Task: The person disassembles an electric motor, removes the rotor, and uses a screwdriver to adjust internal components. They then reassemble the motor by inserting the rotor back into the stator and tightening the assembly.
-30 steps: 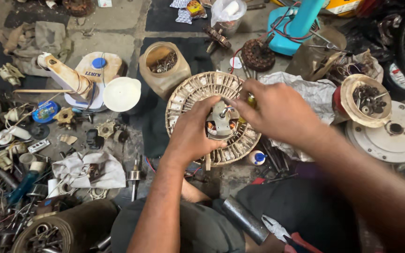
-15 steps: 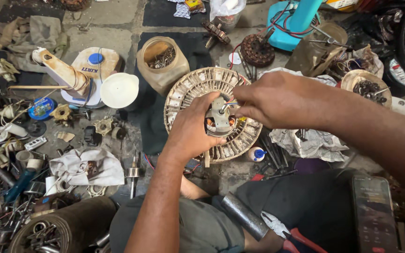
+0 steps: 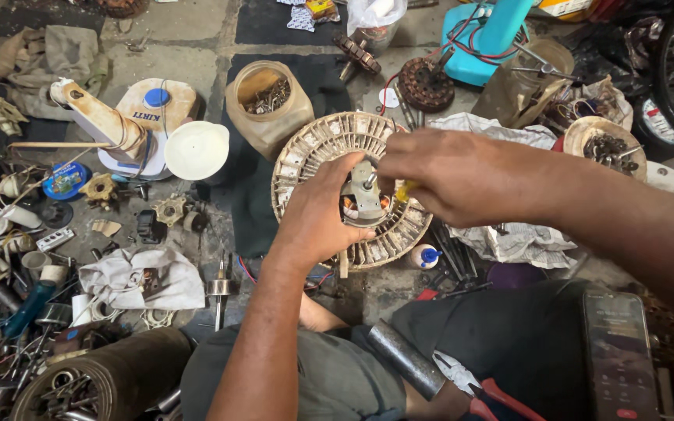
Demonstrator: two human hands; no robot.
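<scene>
Copper-wound, the round stator (image 3: 329,156) lies on the floor before our knees, our left hand (image 3: 317,222) gripping its central metal bracket (image 3: 366,195) while our right hand (image 3: 450,175) pinches a small yellow-handled tool (image 3: 404,191) we should keep square and steady.
</scene>
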